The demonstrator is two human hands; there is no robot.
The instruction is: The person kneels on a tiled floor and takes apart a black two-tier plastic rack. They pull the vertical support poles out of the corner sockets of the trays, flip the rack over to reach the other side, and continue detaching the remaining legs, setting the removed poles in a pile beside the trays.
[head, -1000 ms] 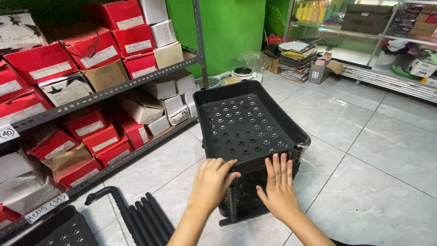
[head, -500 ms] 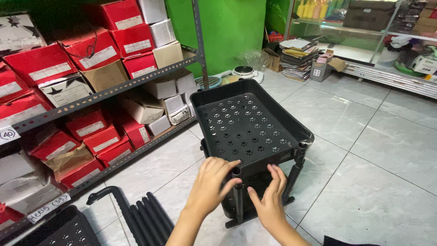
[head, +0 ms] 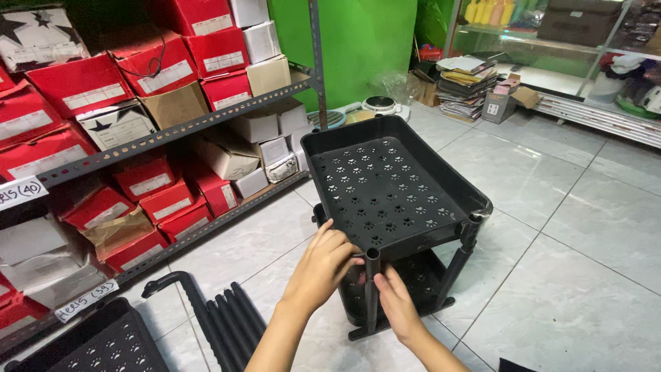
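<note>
On a tiled shop floor [head: 551, 207] beside shelves of red boxes [head: 82, 83], the left hand [head: 323, 265] grips a black rack tray's [head: 385, 186] front edge, the right hand's [head: 396, 303] fingers pinch its corner post [head: 372, 289]; pressed unevenly, the post might pop loose.

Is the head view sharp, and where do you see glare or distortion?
Head view: sharp on both hands, left hand and right hand, at the black perforated tray rack; soft glare on the floor tiles; wide-angle bending of the shelf post.
</note>
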